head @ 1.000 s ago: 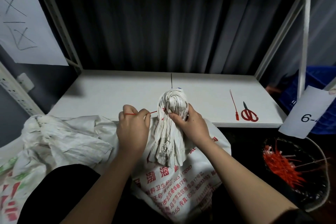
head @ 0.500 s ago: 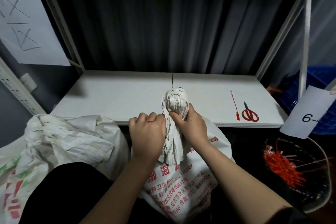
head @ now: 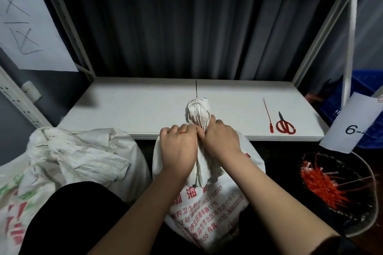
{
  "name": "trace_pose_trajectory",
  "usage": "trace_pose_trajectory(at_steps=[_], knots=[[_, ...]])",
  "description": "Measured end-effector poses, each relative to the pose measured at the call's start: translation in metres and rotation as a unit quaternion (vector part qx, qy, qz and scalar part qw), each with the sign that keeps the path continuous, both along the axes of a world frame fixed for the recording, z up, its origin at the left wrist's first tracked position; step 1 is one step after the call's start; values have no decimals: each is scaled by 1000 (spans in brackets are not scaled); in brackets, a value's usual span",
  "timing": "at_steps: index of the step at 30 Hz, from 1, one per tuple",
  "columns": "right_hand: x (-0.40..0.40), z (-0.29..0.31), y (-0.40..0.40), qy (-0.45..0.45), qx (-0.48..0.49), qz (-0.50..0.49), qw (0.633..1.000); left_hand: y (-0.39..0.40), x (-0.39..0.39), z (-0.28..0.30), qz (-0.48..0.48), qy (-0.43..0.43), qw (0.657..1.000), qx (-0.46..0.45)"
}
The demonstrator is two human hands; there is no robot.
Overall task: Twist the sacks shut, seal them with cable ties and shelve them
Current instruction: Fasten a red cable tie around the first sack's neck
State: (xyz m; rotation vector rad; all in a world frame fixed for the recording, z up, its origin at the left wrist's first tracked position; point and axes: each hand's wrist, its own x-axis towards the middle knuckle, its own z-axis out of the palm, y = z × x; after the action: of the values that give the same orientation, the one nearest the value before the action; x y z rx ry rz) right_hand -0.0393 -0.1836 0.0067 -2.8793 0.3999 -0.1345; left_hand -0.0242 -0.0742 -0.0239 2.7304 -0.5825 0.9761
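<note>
A white woven sack (head: 209, 211) with red print stands in front of me, its neck (head: 198, 113) twisted into a tight bunch. My right hand (head: 222, 141) grips the neck just below the bunch. My left hand (head: 179, 147) is curled against the neck's left side and holds a red cable tie (head: 183, 132), of which only a short piece shows above the knuckles. Both hands touch each other at the neck. Where the tie runs around the sack is hidden by my fingers.
A white shelf board (head: 145, 107) lies just behind the sack, with a spare red cable tie (head: 268, 116) and red-handled scissors (head: 285, 125) on its right part. Another white sack (head: 68, 159) slumps at my left. A dark bucket (head: 362, 209) of red ties sits at the right.
My left hand has moved right from beside the sack until it presses against the neck, drawing the red tie in; the long free end no longer shows. My right hand kept its grip.
</note>
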Motion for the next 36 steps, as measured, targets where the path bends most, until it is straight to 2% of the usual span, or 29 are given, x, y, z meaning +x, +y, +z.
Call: trace_pose_trajectory(at_steps=[4, 7, 9, 13, 16, 20, 28, 32, 36], knots=[[-10, 3, 5, -64, 197, -10, 978, -3, 3, 3, 7, -7, 1000, 25], [-17, 2, 8, -126, 251, -26, 959, -6, 4, 9, -8, -5, 1000, 30], [-19, 1, 9, -151, 249, -30, 956, -6, 3, 10, -8, -5, 999, 34], [-20, -9, 6, -193, 158, 8, 968, -5, 6, 13, 4, 15, 999, 40], [-19, -6, -3, -202, 159, 21, 966, -4, 6, 17, 14, 34, 998, 41], [-15, -8, -9, -219, 48, 60, 973, -2, 6, 19, 10, 38, 999, 38], [-12, -18, -13, -247, 234, 61, 938, 0, 8, 24, -25, 24, 998, 52], [-13, -20, -15, -235, 268, 82, 931, 3, 8, 28, -35, 38, 995, 85], [-14, -21, -15, -299, 263, 72, 914, 6, 8, 37, -61, 19, 993, 102]])
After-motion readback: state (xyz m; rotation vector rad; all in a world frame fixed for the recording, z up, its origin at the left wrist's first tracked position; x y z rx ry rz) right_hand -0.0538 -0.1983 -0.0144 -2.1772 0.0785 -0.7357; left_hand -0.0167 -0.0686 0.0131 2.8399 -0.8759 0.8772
